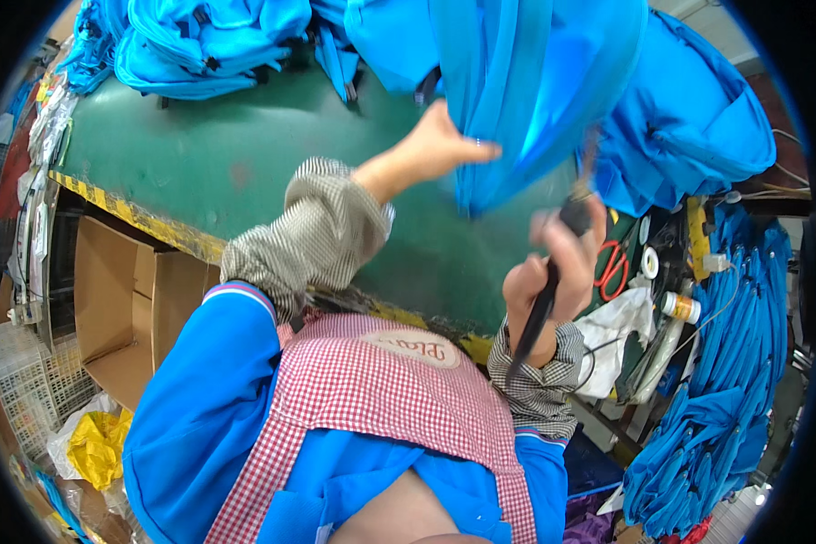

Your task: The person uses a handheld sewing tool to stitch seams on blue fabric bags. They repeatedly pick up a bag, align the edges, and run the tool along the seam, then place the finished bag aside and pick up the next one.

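Observation:
My left hand (pixel 426 150) grips the near edge of a blue fabric piece (pixel 526 63) lifted over the green worktable (pixel 172 154); its fingertips are partly behind the cloth. My right hand (pixel 562 263) holds a black-handled tool (pixel 546 304) with a trailing cord, raised at the right, its thin metal tip pointing up toward the fabric. The tip is blurred, and I cannot tell whether it touches the cloth. Bunched blue pieces (pixel 208 45) lie along the back of the table, and another pile (pixel 684 118) sits at the back right.
Red-handled scissors (pixel 610 281), a tape roll (pixel 649 262), a small bottle (pixel 680 306) and a white rag (pixel 616 335) crowd the right edge. Blue pieces hang (pixel 725 363) beside it. An open cardboard box (pixel 113 308) stands below the striped edge at left.

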{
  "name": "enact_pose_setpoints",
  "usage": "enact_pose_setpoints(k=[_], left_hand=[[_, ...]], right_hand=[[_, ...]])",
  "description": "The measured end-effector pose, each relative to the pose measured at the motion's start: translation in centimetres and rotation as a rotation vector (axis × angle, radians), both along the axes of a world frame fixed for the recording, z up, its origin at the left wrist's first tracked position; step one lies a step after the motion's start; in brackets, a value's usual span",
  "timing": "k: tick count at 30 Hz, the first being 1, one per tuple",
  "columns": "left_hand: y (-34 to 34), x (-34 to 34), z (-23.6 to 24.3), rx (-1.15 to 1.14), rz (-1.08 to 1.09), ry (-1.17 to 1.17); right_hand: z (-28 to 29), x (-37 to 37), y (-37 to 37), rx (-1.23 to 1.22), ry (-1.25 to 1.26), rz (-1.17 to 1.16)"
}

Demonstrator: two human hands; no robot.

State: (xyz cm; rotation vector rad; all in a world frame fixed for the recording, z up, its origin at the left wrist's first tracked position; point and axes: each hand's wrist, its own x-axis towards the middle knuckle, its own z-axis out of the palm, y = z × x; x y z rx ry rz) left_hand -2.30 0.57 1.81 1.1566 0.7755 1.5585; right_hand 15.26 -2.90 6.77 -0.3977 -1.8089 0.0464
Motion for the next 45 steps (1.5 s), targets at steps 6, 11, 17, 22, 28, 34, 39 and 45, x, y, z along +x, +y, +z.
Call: enact_pose_setpoints(k=[6, 11, 17, 22, 28, 34, 39, 45], left_hand=[[-5.8, -2.4, 5.5, -0.029, -0.419, 1.062], [-2.9, -13.0, 22.5, 0.782, 0.799, 1.181], [5.0, -13.3, 34.4, 0.97, 1.106, 1.408], [10.4, -12.9, 35.2, 0.428, 1.283, 1.561], [14.8, -0.2, 22.1, -0.02, 0.369, 1.091], [3.7, -3.1, 12.0, 0.644, 0.835, 0.874], [-1.1, 0.1, 0.0, -0.236, 0.253, 0.11], [-1.0, 1.7, -0.7, -0.425, 0.165, -0.005]], right_hand=[[1.7, -5.4, 7.6, 0.014, -0.056, -0.237], [9.7, -0.1, 6.6, 0.467, 0.259, -0.063], [14.5, 4.6, 6.4, 0.452, 0.185, -0.259], [15.5, 5.5, 4.5, 0.299, 0.43, -0.185], [7.5, -0.9, 9.5, 0.122, 0.075, -0.108], [3.2, -3.4, 13.0, 0.01, 0.12, -0.087], [2.7, -6.6, 13.5, 0.084, 0.075, -0.078], [2.6, -5.5, 15.0, 0.14, -0.029, -0.085]])
